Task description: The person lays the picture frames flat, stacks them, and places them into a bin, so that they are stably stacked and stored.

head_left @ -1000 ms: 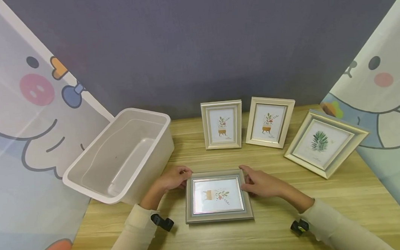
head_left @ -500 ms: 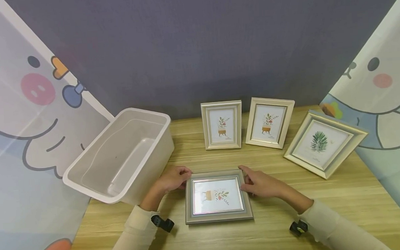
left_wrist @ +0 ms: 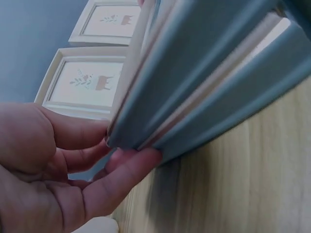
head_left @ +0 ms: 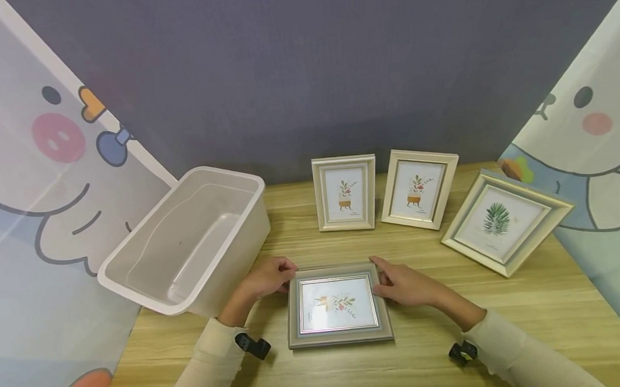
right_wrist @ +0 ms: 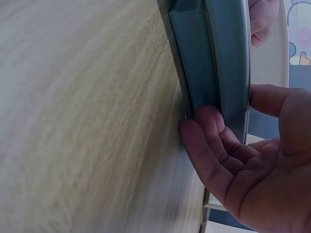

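A silver-grey picture frame (head_left: 340,335), its plant print turned sideways, is between both hands in the head view. At its far left corner, my left hand (head_left: 269,275) pinches the edge with thumb and fingers. My right hand (head_left: 406,282) grips the far right corner the same way. In the left wrist view, fingertips (left_wrist: 141,162) reach beneath the frame's side (left_wrist: 184,68). Two layered edges show there and in the right wrist view, which look like two frames stacked. Right-hand fingers (right_wrist: 204,160) curl under the lower layer (right_wrist: 192,53), while the thumb rests on the upper one.
A beige plastic tub (head_left: 241,249) stands to the left. Behind the hands, two cream frames (head_left: 345,225) (head_left: 410,222) stand upright, and a frame with a green leaf print (head_left: 503,265) leans at the right. All are on the wooden table (head_left: 454,338), before a dark wall.
Both hands keep their grip at the corners. A bright reflection has spread on the lower left of the picture's glass, and the near edge sits very slightly lower in view.
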`<state>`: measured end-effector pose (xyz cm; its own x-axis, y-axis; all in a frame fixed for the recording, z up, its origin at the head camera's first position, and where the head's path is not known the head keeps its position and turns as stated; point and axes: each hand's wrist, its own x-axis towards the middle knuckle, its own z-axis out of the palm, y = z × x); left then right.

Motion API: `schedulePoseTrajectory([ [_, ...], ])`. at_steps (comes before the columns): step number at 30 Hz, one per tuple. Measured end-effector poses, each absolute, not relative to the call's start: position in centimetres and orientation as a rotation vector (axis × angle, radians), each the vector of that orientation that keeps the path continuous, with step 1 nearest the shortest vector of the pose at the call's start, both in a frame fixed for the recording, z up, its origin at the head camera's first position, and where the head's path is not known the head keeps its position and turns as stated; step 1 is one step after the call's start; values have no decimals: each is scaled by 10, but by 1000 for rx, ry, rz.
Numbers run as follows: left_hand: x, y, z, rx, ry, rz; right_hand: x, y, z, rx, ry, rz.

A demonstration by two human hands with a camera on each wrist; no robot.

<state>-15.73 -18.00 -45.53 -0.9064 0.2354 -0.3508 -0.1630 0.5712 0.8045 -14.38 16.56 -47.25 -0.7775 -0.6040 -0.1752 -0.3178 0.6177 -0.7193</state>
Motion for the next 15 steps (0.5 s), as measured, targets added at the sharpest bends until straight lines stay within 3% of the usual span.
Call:
schedulePoseTrajectory([
  [15,-170,-174,-449,129,2591,1137,-154,169,-466,-763,2446,-950],
])
